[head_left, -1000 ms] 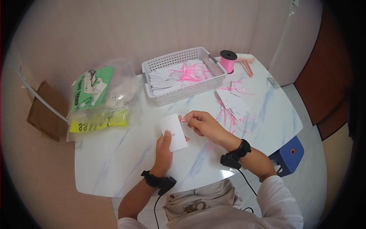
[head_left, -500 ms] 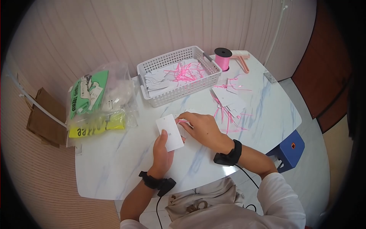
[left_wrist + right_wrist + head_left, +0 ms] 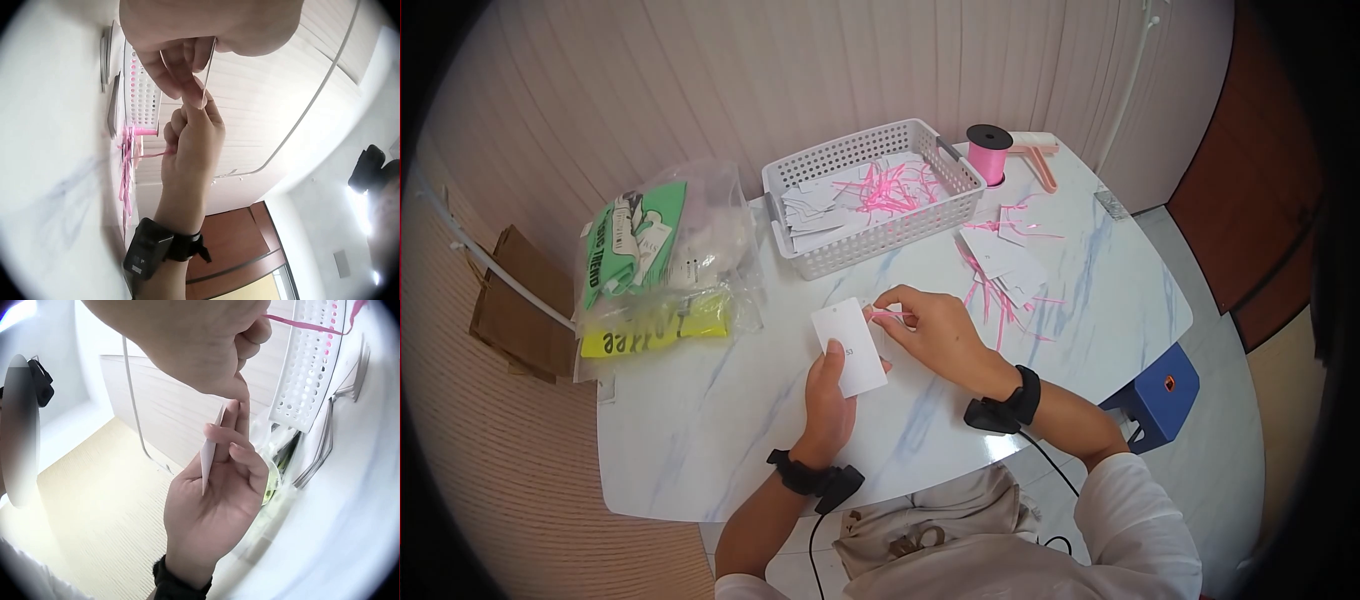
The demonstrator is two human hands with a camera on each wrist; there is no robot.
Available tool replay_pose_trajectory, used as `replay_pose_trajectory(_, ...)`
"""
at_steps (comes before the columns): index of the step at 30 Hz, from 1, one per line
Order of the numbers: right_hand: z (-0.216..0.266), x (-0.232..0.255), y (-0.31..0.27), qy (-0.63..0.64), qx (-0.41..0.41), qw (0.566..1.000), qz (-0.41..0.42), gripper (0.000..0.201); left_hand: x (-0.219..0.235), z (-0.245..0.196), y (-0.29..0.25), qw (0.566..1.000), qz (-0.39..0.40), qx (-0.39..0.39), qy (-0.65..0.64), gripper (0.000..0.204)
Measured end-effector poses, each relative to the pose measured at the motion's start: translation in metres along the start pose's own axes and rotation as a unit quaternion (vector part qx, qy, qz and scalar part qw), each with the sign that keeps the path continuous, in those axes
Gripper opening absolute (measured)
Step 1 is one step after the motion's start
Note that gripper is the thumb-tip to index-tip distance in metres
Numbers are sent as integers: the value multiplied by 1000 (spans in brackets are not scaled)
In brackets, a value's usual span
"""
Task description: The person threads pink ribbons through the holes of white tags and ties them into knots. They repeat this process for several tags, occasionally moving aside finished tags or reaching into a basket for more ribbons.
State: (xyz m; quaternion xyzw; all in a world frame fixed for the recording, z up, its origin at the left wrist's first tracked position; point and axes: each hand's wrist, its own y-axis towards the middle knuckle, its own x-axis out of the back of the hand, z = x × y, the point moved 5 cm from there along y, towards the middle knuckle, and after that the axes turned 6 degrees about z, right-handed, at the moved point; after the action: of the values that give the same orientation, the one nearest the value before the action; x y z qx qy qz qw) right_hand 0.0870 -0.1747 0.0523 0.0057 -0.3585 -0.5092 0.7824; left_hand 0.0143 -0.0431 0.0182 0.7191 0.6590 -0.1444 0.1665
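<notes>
- While the left hand (image 3: 828, 400) grips a white card (image 3: 862, 372) with the thumb across its printed face, the right hand (image 3: 948, 338) pinches a pink ribbon (image 3: 890, 315) just beside the card's edge; in the head view both are over the near half of the marbled table (image 3: 730, 430). Behind them stands a white basket (image 3: 880, 237) holding more cards and pink ribbons, with a pink spool (image 3: 988, 167) near its right end. Loose cards (image 3: 992, 254) with ribbons lie to the right of the hands, and clear plastic bags (image 3: 700, 265) with green and yellow contents lie on the left. A blue stool (image 3: 1165, 395) stands beyond the table's right edge.
- Seen from the left wrist, the card shows edge-on in the left hand's grasp, and the right hand's fingers are curled, a strand of ribbon running from them.
- From the right wrist, the card again appears nearly edge-on against the left hand's palm and fingers; the right hand is close above, ribbon trailing off toward the basket side.
</notes>
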Motion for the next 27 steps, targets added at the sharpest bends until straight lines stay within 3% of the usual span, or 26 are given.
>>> replay_pose_trajectory(9, 9, 5, -1, -2, 53, 998, -19, 10, -5, -4, 1, 1000, -3, -13, -4, 55)
replay_pose_trajectory(11, 12, 13, -2, 1, -22, 1000, 9, 11, -4, -5, 1, 1000, -4, -16, 0, 55)
replay_pose_trajectory(14, 14, 18, -2, 55, 5, 998, -28, 10, 5, 1, 1, 1000, 8, 13, 22, 56)
replay_pose_trajectory(16, 12, 17, -2, 61, 16, 998, -26, 11, 7, 8, 0, 997, 12, 55, 58, 52)
replay_pose_trajectory(20, 19, 16, -5, 47, 41, 998, 2, 11, 5, 9, -2, 987, 25, 58, 150, 47)
replay_pose_trajectory(27, 21, 12, -8, 46, 36, 998, 12, 10, -4, 2, -3, 972, 45, 4, 230, 40)
